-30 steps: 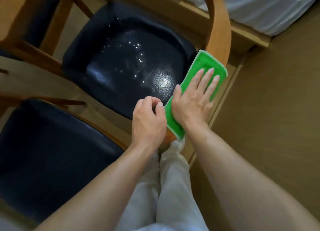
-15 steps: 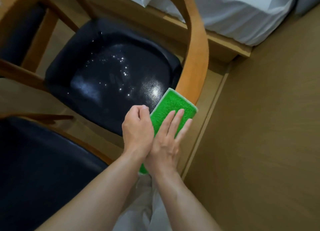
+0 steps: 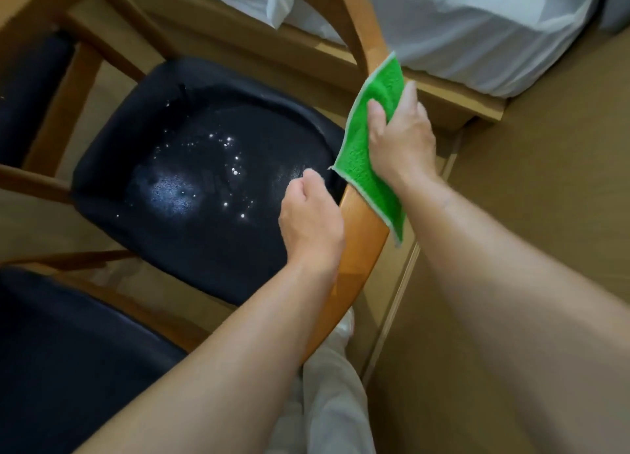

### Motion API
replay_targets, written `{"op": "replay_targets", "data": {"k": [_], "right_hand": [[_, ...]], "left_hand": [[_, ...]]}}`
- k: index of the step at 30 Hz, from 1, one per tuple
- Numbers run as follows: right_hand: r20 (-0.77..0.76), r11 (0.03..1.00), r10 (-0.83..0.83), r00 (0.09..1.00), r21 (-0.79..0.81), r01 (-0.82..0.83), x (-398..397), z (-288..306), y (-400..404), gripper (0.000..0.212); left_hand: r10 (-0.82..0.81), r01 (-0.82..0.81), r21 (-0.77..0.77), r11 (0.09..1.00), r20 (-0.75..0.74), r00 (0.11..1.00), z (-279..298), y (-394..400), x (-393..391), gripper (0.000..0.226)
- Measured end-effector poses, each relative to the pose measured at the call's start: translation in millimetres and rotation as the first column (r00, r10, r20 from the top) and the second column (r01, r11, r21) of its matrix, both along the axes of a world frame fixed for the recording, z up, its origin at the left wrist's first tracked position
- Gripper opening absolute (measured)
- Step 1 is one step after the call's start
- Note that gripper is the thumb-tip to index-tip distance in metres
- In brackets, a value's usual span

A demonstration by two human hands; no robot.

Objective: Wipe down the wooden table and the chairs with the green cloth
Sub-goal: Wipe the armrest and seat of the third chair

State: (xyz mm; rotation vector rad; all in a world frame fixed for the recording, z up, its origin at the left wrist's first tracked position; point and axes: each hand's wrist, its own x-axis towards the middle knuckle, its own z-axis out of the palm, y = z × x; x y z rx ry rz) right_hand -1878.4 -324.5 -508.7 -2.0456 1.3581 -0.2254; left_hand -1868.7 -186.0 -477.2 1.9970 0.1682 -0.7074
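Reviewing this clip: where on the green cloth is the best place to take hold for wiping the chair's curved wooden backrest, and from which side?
Hold the green cloth at its middle, from the outer side of the backrest rail, as the right hand does now: thumb on the seat-facing side, fingers round the far side. The cloth drapes over the narrow curved rail, so this grip likely keeps it wrapped while sliding. The left hand holds nothing.

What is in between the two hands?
In the head view, the chair's curved wooden backrest rail runs between the left hand and the right hand, with the green cloth draped over it.
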Motion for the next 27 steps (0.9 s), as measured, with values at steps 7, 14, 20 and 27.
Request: {"op": "replay_targets", "data": {"k": [7,14,20,27], "right_hand": [[0.152,0.955,-0.216,0.965,0.236,0.176,-48.0,-0.6,70.2,0.054],[0.058,0.991,-0.033,0.998,0.128,0.025,25.8,-11.1,-24.2,0.041],[-0.089,0.977,0.192,0.977,-0.075,-0.199,94.5,-10.8,-82.6,0.037],[-0.057,0.987,0.161,0.985,0.017,-0.16,63.3,-3.4,-66.0,0.034]], "left_hand": [[0.056,-0.071,0.109,0.991,0.134,0.989,-11.6,-35.4,-5.9,0.037],[-0.221,0.136,0.289,0.948,0.288,0.932,-23.8,-51.7,-3.6,0.05],[-0.404,0.253,0.537,0.805,0.183,0.896,-20.8,-56.1,-14.6,0.056],[-0.437,0.302,0.573,0.762,0.111,0.892,-15.8,-57.5,-15.0,0.05]]}}
